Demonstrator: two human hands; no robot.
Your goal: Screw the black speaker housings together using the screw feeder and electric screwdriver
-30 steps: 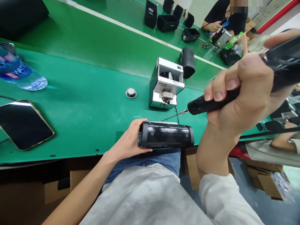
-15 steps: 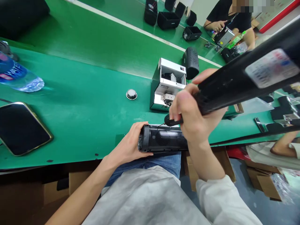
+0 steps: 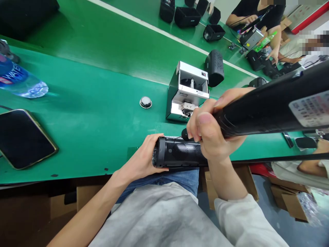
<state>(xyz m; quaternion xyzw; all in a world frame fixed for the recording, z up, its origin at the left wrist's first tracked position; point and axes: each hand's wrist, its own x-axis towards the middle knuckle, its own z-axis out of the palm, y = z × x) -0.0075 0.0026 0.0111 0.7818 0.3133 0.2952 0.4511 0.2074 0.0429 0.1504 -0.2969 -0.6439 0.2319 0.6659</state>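
Observation:
My left hand [image 3: 144,154] is wrapped around the left end of a black speaker housing [image 3: 181,152] with perforated patches, lying sideways at the table's front edge. My right hand [image 3: 214,128] is closed around a thick black electric screwdriver [image 3: 264,106] with a white label. Its body slants up toward the camera at the right. Below my right fingers, its narrow nose and thin bit reach the housing's upper edge; whether the bit sits in a screw is too small to tell. My right hand and wrist hide the housing's right end.
Just beyond my right hand stands a silver-and-black screw feeder [image 3: 189,92], with a black speaker shell [image 3: 215,68] behind it. A round silver part [image 3: 146,102] lies left of it. A phone [image 3: 27,139] and water bottle [image 3: 22,77] are far left. A co-worker [image 3: 257,17] works across the table.
The screwdriver's rear end has tilted lower, and my right hand has shifted slightly. My left hand keeps its hold on the housing. The view has turned a little; a co-worker's hand has moved.

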